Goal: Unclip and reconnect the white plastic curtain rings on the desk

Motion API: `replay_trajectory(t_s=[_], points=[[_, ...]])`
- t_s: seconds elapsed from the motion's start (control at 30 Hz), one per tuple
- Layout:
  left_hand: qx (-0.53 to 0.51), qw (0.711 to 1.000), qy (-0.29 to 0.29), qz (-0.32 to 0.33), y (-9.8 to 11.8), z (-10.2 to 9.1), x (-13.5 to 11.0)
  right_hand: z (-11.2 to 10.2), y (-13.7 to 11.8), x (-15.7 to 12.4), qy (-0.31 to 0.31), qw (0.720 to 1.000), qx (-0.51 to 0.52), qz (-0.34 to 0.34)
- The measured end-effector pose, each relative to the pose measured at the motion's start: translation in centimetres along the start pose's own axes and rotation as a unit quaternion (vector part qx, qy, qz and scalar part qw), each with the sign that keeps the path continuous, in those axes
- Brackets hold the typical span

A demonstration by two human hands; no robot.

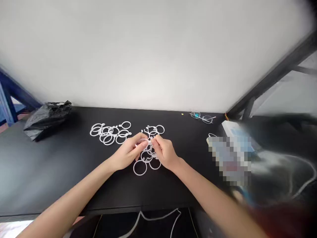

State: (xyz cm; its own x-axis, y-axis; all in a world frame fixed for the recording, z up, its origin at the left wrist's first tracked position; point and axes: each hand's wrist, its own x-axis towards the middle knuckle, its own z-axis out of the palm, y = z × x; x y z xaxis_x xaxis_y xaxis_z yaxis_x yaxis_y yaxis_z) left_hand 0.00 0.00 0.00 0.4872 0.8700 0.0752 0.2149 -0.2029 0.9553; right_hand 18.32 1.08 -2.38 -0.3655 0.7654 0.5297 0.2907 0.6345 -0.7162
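Observation:
My left hand point(131, 148) pinches a white plastic ring point(141, 141), which looks like a shower curtain ring, between thumb and fingers. The fingertips of my right hand point(164, 150) are closed at the ring's right side, where its small end piece sits. Both hands meet just above the black table. Under and around them lies a loose group of similar white rings point(140, 175), some with small open ends showing; my hands partly hide this group. To the left is another pile of white rings point(109, 144), overlapping one another, with round knobs on them.
A crumpled black plastic bag point(49, 117) sits at the far left of the black table point(81, 165). Wire-framed glasses point(207, 119) lie near the white wall at the back right. A white box point(234, 127), a blurred-out item and a pale cable point(308, 180) occupy the right side.

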Motion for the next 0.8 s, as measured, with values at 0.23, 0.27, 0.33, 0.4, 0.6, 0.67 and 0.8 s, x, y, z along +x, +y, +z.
replay_trajectory(t_s=[0.23, 0.27, 0.33, 0.4, 0.6, 0.67, 0.8], points=[[0.009, 1.000, -0.003, -0.005, 0.4, -0.1, 0.0, 0.1, -0.3, -0.2, -0.001, 1.000, 0.002, 0.017], [0.009, 1.000, -0.004, -0.004, 0.4, -0.1, 0.1, 0.0, -0.3, -0.2, -0.002, 1.000, -0.003, 0.018], [0.010, 1.000, -0.008, -0.003, 0.4, -0.1, 0.2, -0.1, -0.2, -0.1, -0.001, 1.000, -0.012, 0.014], [0.030, 0.999, -0.010, 0.003, 0.5, -0.2, 0.2, -0.3, -0.2, -0.1, 0.004, 1.000, -0.018, 0.006], [0.290, 0.953, 0.087, 0.029, -0.4, -1.9, 0.6, -1.1, 0.1, 0.2, 0.062, 0.998, -0.015, 0.018], [0.403, 0.905, 0.134, 0.029, -1.1, -2.6, 0.8, -1.2, 0.2, 0.2, 0.074, 0.997, -0.018, 0.013], [0.525, 0.837, 0.156, -0.005, -2.3, -3.5, 1.1, -0.9, 0.2, 0.0, 0.070, 0.997, -0.030, -0.007]])
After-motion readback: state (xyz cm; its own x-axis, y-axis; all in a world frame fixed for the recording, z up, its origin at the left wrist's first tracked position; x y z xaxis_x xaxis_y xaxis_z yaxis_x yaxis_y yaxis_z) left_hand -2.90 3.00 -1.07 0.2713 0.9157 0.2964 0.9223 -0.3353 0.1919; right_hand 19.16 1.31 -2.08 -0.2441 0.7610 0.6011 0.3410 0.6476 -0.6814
